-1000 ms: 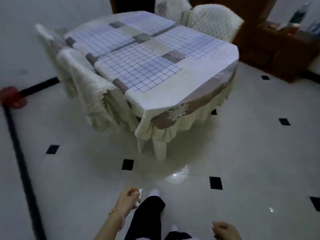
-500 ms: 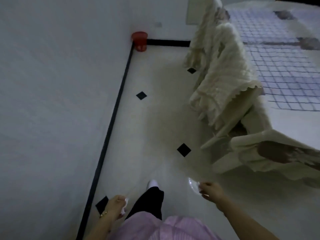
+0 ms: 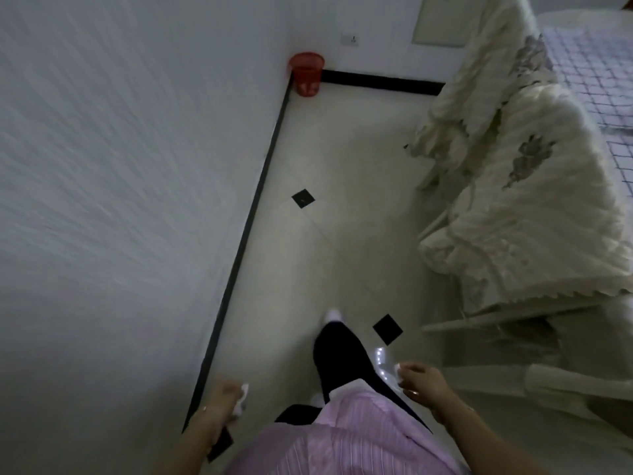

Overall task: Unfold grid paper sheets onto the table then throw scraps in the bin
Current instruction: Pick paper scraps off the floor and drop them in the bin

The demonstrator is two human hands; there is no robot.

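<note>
The scraps (image 3: pixel 242 399) are a small white wad pinched in the left hand (image 3: pixel 224 401), which is curled closed around it with a bit of paper poking out past the fingertips. The right hand (image 3: pixel 422 382) is half closed; something pale and shiny shows at its fingertips, but the blur makes it hard to say whether that is another scrap or a glint off the floor, so I cannot tell what it holds, if anything.

The red bin (image 3: pixel 306 74) stands in the room's corner at about 12 o'clock from the hands, well apart from them, its open mouth facing up and its side touching or just beside the dark baseboard (image 3: pixel 246 228). That baseboard runs almost straight from the left hand to the bin, so the line of travel follows the wall (image 3: pixel 120 166). The left hand is the nearer of the two to that line.

The open floor (image 3: pixel 329 159) forms a lane between the wall at 9 o'clock and the covered chairs (image 3: pixel 534 207) at 2 o'clock. The lane narrows toward the bin, where the far chair's drape hangs close to it. The grid paper sheets (image 3: pixel 596 84) lie spread on the table (image 3: pixel 561 22) at 1 o'clock, so the unfolding looks finished and what remains is, I judge, the walk and the drop.
</note>
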